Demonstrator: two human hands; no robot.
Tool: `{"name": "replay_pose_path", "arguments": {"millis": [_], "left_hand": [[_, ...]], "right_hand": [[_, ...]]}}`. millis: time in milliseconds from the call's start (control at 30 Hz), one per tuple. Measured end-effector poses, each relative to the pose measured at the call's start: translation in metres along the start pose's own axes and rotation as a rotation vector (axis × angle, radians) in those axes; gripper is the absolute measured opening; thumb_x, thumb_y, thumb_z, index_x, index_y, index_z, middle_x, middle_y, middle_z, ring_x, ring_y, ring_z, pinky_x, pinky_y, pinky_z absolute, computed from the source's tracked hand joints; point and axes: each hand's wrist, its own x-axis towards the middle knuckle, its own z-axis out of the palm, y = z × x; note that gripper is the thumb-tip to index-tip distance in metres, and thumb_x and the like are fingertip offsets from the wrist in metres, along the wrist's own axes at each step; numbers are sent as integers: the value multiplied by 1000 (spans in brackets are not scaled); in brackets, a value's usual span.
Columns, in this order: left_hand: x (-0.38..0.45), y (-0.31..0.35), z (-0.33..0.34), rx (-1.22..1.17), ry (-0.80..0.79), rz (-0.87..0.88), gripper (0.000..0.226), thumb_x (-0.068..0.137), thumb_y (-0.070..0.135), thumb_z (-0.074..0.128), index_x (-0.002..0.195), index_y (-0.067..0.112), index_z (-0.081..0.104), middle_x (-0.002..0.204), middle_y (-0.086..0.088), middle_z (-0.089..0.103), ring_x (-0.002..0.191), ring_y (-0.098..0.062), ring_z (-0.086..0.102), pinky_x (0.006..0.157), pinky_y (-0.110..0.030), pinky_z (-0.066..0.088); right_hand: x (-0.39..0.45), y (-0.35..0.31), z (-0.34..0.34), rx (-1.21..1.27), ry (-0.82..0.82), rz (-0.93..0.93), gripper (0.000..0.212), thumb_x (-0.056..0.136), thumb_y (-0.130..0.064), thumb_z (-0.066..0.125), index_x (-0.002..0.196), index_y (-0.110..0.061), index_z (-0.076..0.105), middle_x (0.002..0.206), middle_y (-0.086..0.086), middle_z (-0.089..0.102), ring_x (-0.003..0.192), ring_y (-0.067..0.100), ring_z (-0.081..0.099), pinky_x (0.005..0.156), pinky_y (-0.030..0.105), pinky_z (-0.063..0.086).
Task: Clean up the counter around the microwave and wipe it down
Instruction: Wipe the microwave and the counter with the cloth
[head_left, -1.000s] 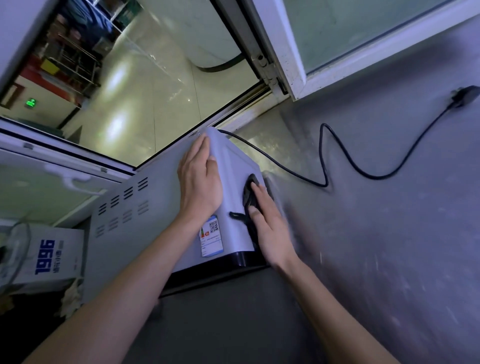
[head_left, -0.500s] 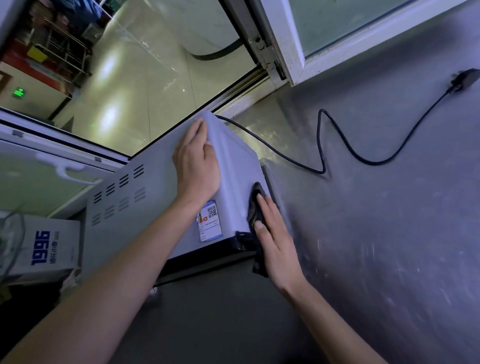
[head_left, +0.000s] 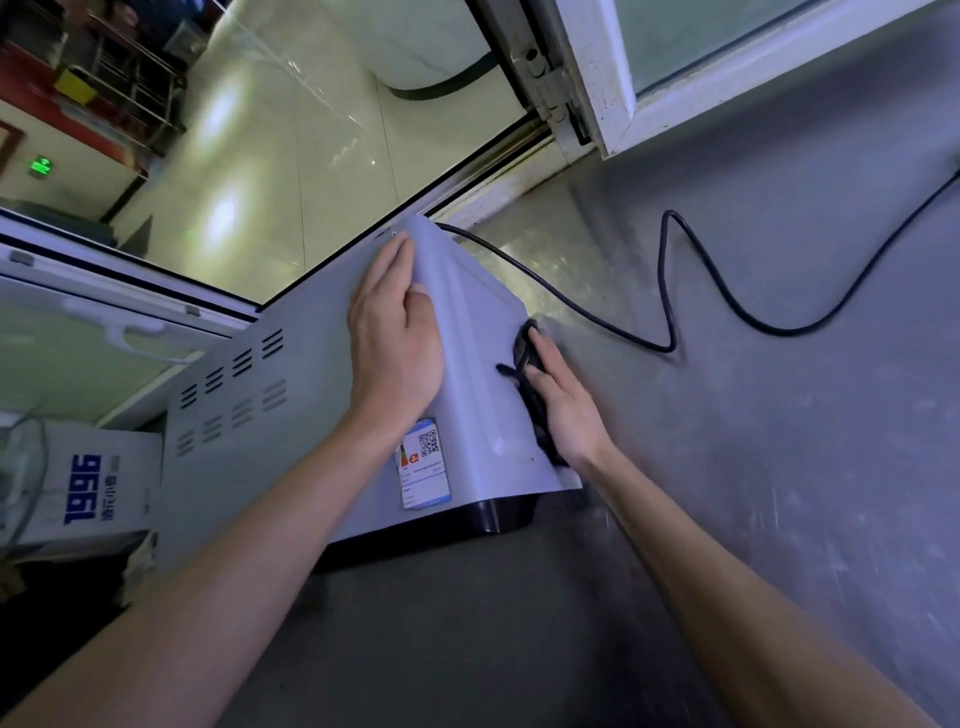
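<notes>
While the right hand (head_left: 563, 415) presses a dark cloth (head_left: 527, 364) with near-straight fingers against the microwave's (head_left: 311, 415) side, left hand (head_left: 395, 338) lying spread on top, the wiping step seems underway; next, the grey counter (head_left: 727, 467) beside it needs a firm sweep.

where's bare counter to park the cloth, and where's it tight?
Free: the counter right of the microwave, below the power cord, and the strip in front of the microwave between the forearms. Tight: the right hand presses the dark cloth on the microwave's side; the left hand lies on top; a box crowds its left.
</notes>
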Motion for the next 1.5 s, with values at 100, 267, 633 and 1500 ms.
{"name": "replay_pose_path", "arguments": {"millis": [100,267,633,1500], "left_hand": [[1,-1,0,1,13,-8,50,99,4,36,148,7,45,157,2,41,144,-5,34,120,-22,24],[-1,1,-1,-55,63,-20,48,97,-1,40,142,6,54,150,4,48,137,-1,42,112,-12,30],[0,-2,-4,-142,141,-72,48,90,-5,39,129,5,65,138,-2,61,127,-3,54,107,-12,38],[0,-2,-2,28,100,3,53,89,-10,42,137,6,58,146,-3,53,135,-10,49,111,-16,36]], "right_hand": [[37,-18,8,-9,-7,-43,51,102,-31,43,152,-41,35,161,-21,26,148,-4,18,125,35,11],[69,-65,24,-12,-32,-196,53,99,-28,42,152,-30,39,159,-14,34,148,1,23,125,37,15],[-13,-79,33,-108,-55,-408,58,98,-30,45,155,-30,33,161,-16,28,150,0,17,125,40,17],[53,-97,34,-155,-69,-426,55,97,-30,41,152,-28,40,160,-10,33,148,2,23,124,31,17]]}}
